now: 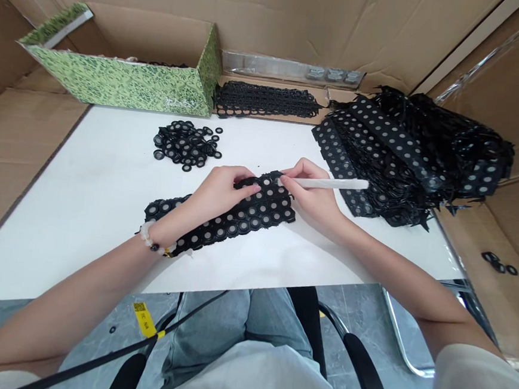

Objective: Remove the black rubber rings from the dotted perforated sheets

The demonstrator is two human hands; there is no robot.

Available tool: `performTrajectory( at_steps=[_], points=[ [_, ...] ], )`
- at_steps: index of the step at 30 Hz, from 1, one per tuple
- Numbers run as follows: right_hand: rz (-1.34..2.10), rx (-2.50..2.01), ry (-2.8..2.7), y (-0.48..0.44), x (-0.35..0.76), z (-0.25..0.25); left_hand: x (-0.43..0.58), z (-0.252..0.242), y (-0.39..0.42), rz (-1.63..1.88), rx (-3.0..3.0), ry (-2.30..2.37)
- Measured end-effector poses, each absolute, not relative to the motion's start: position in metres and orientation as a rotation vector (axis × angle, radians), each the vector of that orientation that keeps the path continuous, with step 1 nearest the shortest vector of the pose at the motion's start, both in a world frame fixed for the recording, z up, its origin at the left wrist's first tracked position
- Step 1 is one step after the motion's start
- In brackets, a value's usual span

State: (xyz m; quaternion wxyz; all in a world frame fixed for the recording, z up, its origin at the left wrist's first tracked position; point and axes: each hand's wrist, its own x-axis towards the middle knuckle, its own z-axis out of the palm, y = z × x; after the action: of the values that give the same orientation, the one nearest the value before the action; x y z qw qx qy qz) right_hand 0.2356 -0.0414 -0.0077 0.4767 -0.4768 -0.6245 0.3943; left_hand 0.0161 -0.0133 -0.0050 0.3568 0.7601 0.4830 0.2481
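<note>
A black rubber sheet (220, 232) with rows of round discs lies slantwise on the white table. My left hand (217, 194) rests across it, fingers curled over its far edge and thumb pressing on top. At the sheet's right end, my right hand (311, 192) is closed around a white pen-shaped tool (339, 183). The tool's back end points right; its tip is at the sheet, too small to make out. Beyond my left hand is a pile of loose black rings (185, 144).
A green patterned box (124, 82) stands at the back left, beside stacked perforated black strips (267, 99). A heap of dotted black sheets (406, 152) fills the right back of the table (81, 180). Cardboard walls (300, 18) enclose it. Several rings (499, 263) lie on cardboard at right.
</note>
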Motion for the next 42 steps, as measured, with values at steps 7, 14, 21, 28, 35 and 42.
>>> performTrajectory(
  at_steps=[7, 14, 21, 28, 35, 42],
  points=[
    [1.180, -0.999, -1.512, -0.039, 0.234, -0.004, 0.013, -0.009, -0.009, 0.646, 1.923, 1.187],
    [1.117, -0.965, -1.518, -0.041, 0.236, -0.004, 0.017, -0.009, -0.012, 0.733, 1.858, 1.196],
    [1.133, -1.051, -1.561, -0.044, 0.233, -0.010, 0.018, -0.010, -0.012, 0.755, 1.792, 1.136],
    [1.055, -1.092, -1.619, -0.046, 0.230, -0.012, 0.025, -0.007, -0.020, 0.839, 1.672, 1.188],
    [0.920, -1.163, -1.692, -0.043, 0.226, -0.017, 0.027, -0.004, -0.024, 0.815, 1.682, 1.161],
    [1.093, -1.179, -1.578, -0.038, 0.234, -0.010, 0.015, -0.002, -0.010, 0.873, 1.733, 1.259]
  ],
)
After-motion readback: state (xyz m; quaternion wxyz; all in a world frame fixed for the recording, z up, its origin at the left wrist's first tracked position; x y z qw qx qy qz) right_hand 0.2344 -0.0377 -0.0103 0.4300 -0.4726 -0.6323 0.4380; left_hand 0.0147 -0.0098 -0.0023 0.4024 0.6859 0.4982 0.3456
